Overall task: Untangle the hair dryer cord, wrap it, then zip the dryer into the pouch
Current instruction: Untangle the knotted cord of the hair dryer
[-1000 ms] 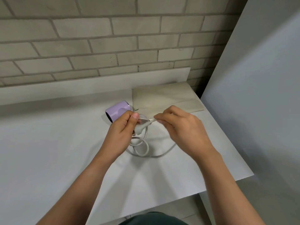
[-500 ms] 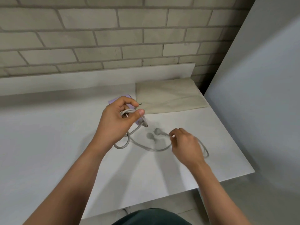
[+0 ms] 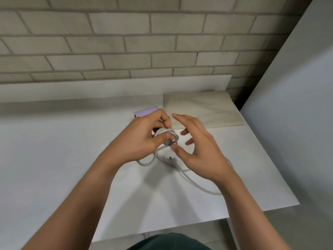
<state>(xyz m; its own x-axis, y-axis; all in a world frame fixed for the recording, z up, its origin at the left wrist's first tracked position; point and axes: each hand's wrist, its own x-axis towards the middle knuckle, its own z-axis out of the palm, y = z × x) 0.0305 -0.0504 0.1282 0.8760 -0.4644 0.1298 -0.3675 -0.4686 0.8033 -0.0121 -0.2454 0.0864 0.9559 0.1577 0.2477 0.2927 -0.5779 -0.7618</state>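
Cord (image 3: 198, 186) is what has changed in the head view. Half a second ago my right hand (image 3: 200, 154) pinched it just behind the plug (image 3: 171, 159), low and right of centre. Now that hand has let go and come up beside the left, and the plug lies loose on the table (image 3: 54, 159) just below centre. Its tail curves off to the lower right and behind my right wrist. I judge the tangle mostly out and the wrapping begun, with a long free run left to wind.

My left hand (image 3: 142, 139) sits at the centre of the frame, fingers and thumb curled round a small bunch of loops, one loop drooping onto the table. The right hand is wide, fingers spread, holding nothing, its thumb tip close by the bunch. The purple dryer (image 3: 144, 112) peeks out above my left knuckles. The beige pouch (image 3: 203, 109) lies flat, upper right of centre.
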